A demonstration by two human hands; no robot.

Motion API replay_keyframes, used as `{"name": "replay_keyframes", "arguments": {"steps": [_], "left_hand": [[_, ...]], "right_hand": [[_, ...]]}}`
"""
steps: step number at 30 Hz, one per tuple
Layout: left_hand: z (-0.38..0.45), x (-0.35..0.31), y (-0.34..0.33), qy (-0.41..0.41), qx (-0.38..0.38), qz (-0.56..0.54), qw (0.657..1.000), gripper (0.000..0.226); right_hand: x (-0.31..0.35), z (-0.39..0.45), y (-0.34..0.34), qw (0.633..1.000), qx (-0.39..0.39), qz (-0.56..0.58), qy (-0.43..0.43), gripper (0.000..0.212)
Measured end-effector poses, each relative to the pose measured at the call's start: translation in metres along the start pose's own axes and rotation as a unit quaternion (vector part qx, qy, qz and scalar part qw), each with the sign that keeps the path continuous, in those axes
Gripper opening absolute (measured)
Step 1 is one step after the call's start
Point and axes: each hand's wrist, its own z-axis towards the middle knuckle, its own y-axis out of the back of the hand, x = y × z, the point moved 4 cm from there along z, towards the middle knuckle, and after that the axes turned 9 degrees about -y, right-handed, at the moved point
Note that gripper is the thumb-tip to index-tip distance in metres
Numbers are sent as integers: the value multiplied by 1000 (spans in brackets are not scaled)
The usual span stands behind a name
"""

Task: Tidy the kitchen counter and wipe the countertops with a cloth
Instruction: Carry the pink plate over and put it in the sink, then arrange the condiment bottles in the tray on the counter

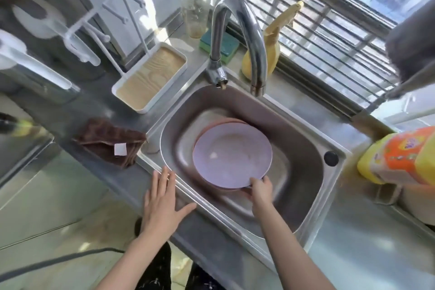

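A lilac plate [231,154] lies on top of a pink plate [226,122] inside the steel sink [303,148]. My right hand [260,189] grips the near rim of the stacked plates, thumb on top. My left hand [162,202] rests flat, fingers spread, on the front edge of the counter beside the sink. A folded brown cloth [110,141] with a white tag lies on the steel counter left of the sink, apart from both hands.
A chrome tap [237,37] arches over the sink. Behind it stand a tall glass [194,4], a green sponge [220,46] and a yellow spray bottle [266,54]. A white tray rack [150,77] sits at back left. A yellow-orange bag [397,158] lies on the right.
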Motion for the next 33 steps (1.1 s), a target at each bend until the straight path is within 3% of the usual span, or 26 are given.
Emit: {"name": "replay_keyframes", "arguments": {"steps": [4,10,17,19,22,27,33], "left_hand": [[0,-2,1,6,1,-15,1000,103],[-2,-3,4,3,-6,-24,1000,102],[-2,-3,4,-5,-13,-27,1000,102],[-2,-3,5,-12,-16,-45,999,96],[-7,2,20,-17,-61,-168,984,84],[-37,53,66,50,-201,-277,938,59],[-99,172,119,174,-338,-300,875,44]], "right_hand": [[-9,18,-5,999,22,-4,-23,34],[-19,31,4,995,15,-62,-77,10],[-15,19,22,976,-33,-216,3,3],[-8,1,17,954,-16,-294,57,6],[7,-34,-9,904,12,-392,172,33],[22,-113,-98,816,132,-444,345,30],[-3,-205,-225,711,272,-475,442,16]]}}
